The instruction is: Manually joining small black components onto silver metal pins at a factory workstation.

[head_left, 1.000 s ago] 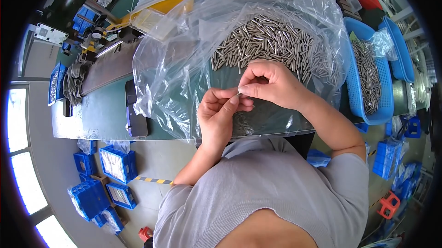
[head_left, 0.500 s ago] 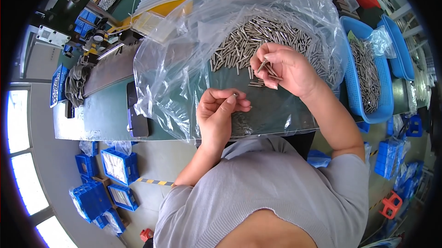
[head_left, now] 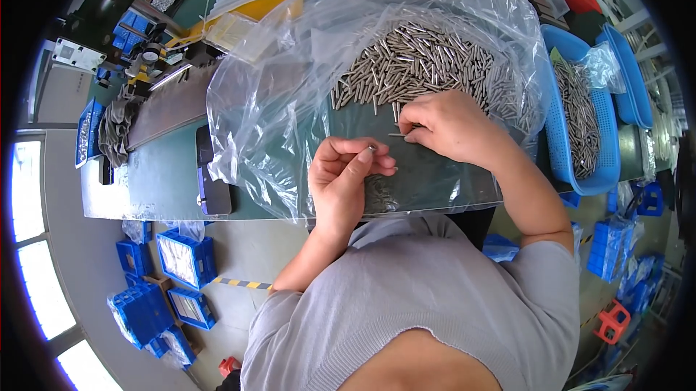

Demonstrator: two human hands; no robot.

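A heap of small grey metal pins (head_left: 406,57) lies on a clear plastic bag spread over the green table. My left hand (head_left: 341,177) is closed near the table's front edge, with a metal pin (head_left: 372,149) pinched between thumb and forefinger; only the pin's end shows. My right hand (head_left: 449,128) is lowered at the heap's near edge, palm down and fingers drawn together. From its fingertips a single metal pin (head_left: 395,134) sticks out to the left, at table level. The palm and anything else in it are hidden.
At the right stands a blue basket (head_left: 610,159) of similar pins, with another blue basket (head_left: 629,86) beside it. A dark phone (head_left: 214,191) lies at the left front edge. Bench equipment (head_left: 148,54) stands far left; blue crates (head_left: 185,257) are on the floor.
My right hand has turned palm down and lowered to the table; the several pins seen in it before are now hidden. The left hand stays in place with its pin.
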